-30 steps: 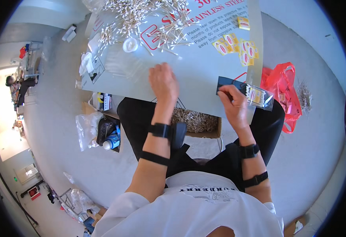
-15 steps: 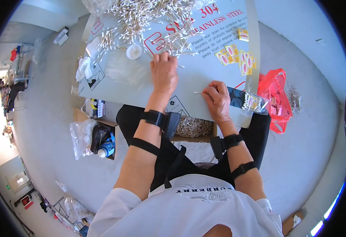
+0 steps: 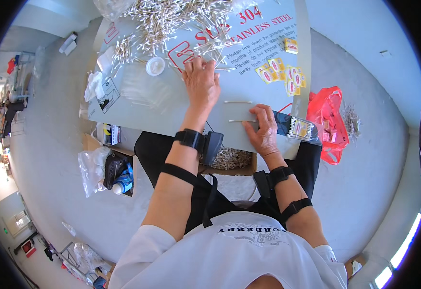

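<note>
My left hand (image 3: 202, 83) is at the near edge of a large loose heap of cotton swabs (image 3: 165, 24), its fingers curled down onto the sheet. A swab (image 3: 226, 69) sticks out to the right beside its fingertips; what the fingers grip is hidden. Close to the sheet's near edge, my right hand (image 3: 264, 129) holds one end of a cotton swab (image 3: 239, 121) between thumb and fingers. Another single swab (image 3: 237, 101) lies parallel to it, just beyond the fingertips. Right of that hand is a clear pack of swabs (image 3: 300, 128).
A printed grey sheet (image 3: 172, 113) covers the table. Small yellow packets (image 3: 278, 71) lie at right, a round white tub (image 3: 155, 66) at left. A red plastic bag (image 3: 328, 120) hangs beside the table. Below the edge stands a box of swabs (image 3: 232, 159).
A single swab now lies bare on the sheet beyond my right hand. More of the swab at my right fingers shows, and those fingers have spread somewhat. My left hand stays by the heap.
</note>
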The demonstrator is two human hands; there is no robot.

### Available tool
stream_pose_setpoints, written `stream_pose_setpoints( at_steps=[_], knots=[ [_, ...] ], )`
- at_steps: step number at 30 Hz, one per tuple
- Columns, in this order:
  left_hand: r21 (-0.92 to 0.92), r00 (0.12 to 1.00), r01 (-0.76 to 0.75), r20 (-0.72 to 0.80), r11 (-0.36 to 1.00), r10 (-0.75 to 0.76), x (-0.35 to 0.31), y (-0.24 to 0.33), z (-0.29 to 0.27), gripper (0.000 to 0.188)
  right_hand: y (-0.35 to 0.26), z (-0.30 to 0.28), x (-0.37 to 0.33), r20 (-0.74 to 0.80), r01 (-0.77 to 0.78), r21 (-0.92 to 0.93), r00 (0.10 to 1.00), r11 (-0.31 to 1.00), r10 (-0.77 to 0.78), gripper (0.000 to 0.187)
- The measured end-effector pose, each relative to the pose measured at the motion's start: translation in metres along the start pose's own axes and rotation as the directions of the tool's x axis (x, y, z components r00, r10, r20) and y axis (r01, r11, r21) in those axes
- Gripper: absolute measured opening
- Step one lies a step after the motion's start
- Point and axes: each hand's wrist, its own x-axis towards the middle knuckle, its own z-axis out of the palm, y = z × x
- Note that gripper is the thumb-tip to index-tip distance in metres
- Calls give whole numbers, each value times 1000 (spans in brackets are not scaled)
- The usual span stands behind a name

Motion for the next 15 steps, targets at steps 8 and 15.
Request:
stream_pose_setpoints(
  at_steps=[8, 15],
  knots=[
    [-45, 990, -141, 20, 989, 142, 1, 16, 15, 15, -1, 0, 0, -31, 25, 14, 999, 1000, -25, 30],
    [-115, 959, -111, 247, 987, 136, -32, 46, 0, 13, 7, 1, 1, -31, 71, 25, 997, 997, -70, 26]
  ],
)
